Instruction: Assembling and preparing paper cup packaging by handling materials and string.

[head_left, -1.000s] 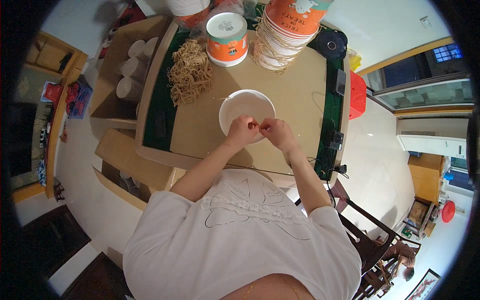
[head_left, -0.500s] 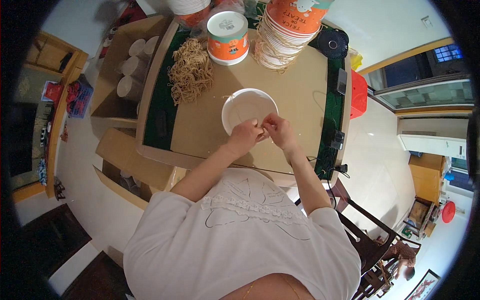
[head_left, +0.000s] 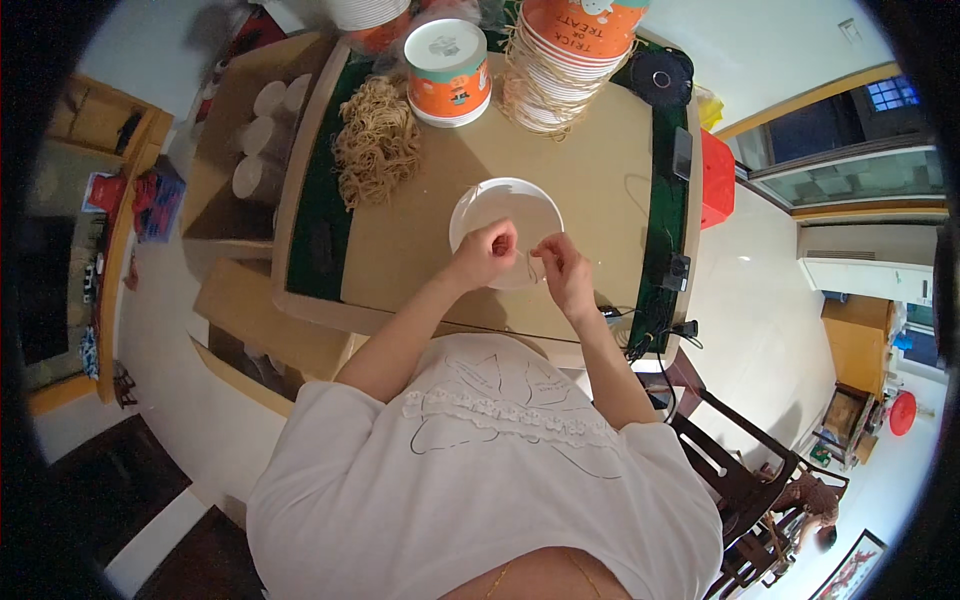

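A white paper bucket [head_left: 507,205] stands on the table in front of me, its open mouth facing up. Over its near rim, my left hand [head_left: 487,255] is curled closed at the left side. My right hand [head_left: 566,277] pinches at the rim's near right. A thin tan cord [head_left: 530,266] runs between the two hands; its ends are hidden by the fingers. Another bit of cord shows at the bucket's far left rim. Behind and to the left lies a tangled heap of tan cords [head_left: 376,140].
An orange and green bucket [head_left: 449,90] sits upside down at the back. Beside it rises a tall stack of orange buckets [head_left: 575,50] with cords hanging out. A black round fan-like object [head_left: 660,78] and a phone [head_left: 682,153] lie right. A cardboard box [head_left: 225,205] of white cups stands left.
My hands have moved apart from their close pinch at the near rim, the left going up and left, with the cord now showing between them. The bucket has shifted slightly right.
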### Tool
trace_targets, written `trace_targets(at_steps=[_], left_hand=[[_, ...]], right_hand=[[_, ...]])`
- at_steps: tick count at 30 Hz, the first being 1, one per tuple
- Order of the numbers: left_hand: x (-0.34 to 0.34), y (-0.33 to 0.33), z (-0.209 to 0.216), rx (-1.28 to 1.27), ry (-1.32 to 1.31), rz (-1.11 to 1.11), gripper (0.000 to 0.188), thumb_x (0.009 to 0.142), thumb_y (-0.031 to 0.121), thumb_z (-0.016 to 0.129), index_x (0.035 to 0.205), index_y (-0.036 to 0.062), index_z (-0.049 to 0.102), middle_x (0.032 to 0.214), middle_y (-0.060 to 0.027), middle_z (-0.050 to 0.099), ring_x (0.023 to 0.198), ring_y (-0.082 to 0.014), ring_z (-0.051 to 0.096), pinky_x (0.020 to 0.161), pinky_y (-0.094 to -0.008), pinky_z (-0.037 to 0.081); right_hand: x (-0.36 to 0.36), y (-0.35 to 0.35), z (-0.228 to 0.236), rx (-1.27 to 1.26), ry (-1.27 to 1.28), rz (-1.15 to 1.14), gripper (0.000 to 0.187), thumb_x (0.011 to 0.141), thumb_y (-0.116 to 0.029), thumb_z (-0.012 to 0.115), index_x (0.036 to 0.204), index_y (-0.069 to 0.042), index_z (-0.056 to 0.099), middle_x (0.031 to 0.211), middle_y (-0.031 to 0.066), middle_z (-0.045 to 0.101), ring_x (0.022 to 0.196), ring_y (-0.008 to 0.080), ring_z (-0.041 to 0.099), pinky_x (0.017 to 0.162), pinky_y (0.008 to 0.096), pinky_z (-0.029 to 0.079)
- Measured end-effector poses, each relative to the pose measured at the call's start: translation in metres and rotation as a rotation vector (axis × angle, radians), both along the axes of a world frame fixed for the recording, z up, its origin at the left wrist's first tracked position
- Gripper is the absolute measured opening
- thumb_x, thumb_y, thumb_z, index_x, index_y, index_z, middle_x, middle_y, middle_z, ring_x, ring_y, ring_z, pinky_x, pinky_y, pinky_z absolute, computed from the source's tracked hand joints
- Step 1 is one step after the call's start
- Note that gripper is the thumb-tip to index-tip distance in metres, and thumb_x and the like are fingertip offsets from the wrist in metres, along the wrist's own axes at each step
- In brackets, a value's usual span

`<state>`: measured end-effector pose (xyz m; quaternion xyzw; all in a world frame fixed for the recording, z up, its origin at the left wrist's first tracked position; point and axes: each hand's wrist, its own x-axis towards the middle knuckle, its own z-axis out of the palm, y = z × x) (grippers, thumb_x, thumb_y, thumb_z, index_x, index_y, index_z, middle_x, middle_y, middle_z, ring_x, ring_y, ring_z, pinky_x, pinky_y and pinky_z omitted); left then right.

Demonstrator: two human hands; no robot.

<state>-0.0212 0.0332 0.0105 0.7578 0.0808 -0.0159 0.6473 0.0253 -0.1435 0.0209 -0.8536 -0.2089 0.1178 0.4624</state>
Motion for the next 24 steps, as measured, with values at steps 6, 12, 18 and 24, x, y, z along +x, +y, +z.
trace_targets(at_steps=[6, 12, 18, 24], left_hand=[[-0.009, -0.005, -0.001, 0.509, -0.22, -0.287, 0.016, 0.075, 0.013, 0.061, 0.088, 0.0171, 0.068, 0.072, -0.0049, 0.054, 0.065, -0.0192, 0.057, 0.06, -0.0353, 0.046], [-0.008, -0.014, 0.016, 0.674, -0.138, -0.228, 0.011, 0.069, 0.015, 0.065, 0.08, 0.0172, 0.068, 0.088, -0.0063, 0.055, 0.089, -0.0253, 0.055, 0.075, -0.041, 0.044], [0.006, -0.013, 0.015, 0.934, -0.443, 0.054, 0.011, 0.063, 0.014, 0.067, 0.069, 0.0085, 0.059, 0.094, -0.0076, 0.053, 0.099, -0.0278, 0.048, 0.079, -0.0448, 0.04], [0.009, -0.015, -0.011, 0.589, -0.232, -0.077, 0.019, 0.063, 0.011, 0.065, 0.079, 0.0066, 0.057, 0.085, -0.013, 0.056, 0.088, -0.0312, 0.054, 0.072, -0.0416, 0.044]], right_hand=[[0.012, 0.003, -0.003, 0.173, 0.05, 0.013, 0.006, 0.091, -0.007, 0.048, 0.093, -0.002, 0.048, 0.077, 0.0149, 0.066, 0.073, 0.0232, 0.067, 0.063, 0.0318, 0.052], [0.015, 0.004, 0.003, 0.137, 0.122, 0.025, 0.006, 0.09, -0.007, 0.05, 0.092, -0.001, 0.05, 0.078, 0.0149, 0.066, 0.078, 0.0242, 0.068, 0.063, 0.0324, 0.052], [0.017, 0.002, -0.008, 0.147, 0.068, 0.069, 0.007, 0.088, -0.008, 0.052, 0.093, -0.002, 0.052, 0.078, 0.0153, 0.066, 0.078, 0.0261, 0.067, 0.063, 0.0327, 0.052], [0.014, 0.003, 0.008, 0.078, 0.028, 0.042, 0.008, 0.087, -0.01, 0.054, 0.093, -0.004, 0.054, 0.078, 0.0159, 0.065, 0.075, 0.0317, 0.065, 0.064, 0.0363, 0.05]])
